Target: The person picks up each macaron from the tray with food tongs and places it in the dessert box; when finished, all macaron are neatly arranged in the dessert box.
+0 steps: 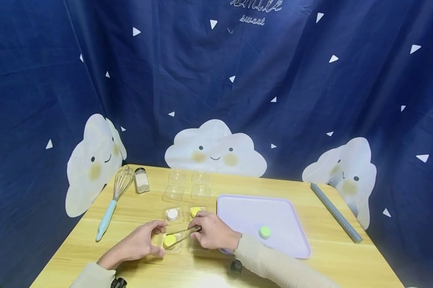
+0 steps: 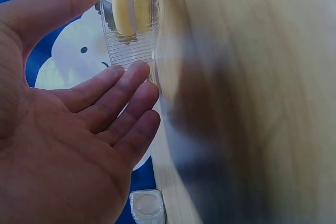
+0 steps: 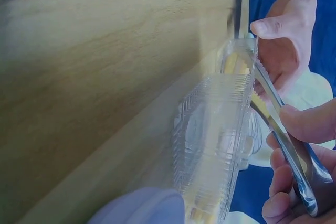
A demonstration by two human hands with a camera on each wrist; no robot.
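Observation:
My right hand (image 1: 216, 232) grips metal tongs (image 3: 286, 140), whose tips straddle a yellow macaron (image 1: 169, 241) in the near-left compartment of a clear plastic box (image 3: 212, 129). The left hand (image 1: 140, 244) is around the left side of that compartment, thumb and fingers spread apart. Its fingers (image 2: 118, 98) are fairly straight, with the fingertips right at the ribbed plastic wall. A white macaron (image 1: 172, 215) lies in the compartment behind, and another yellow macaron (image 1: 195, 211) is to its right, partly hidden by my right hand.
On the right, a lilac tray (image 1: 252, 204) bears a green macaron (image 1: 264, 232). Clear plastic cups (image 1: 187, 186) stand behind the compartments. A whisk (image 1: 113, 200) and a black-capped jar (image 1: 142, 181) lie at the left; a grey-blue rod (image 1: 335, 212) runs along the right edge.

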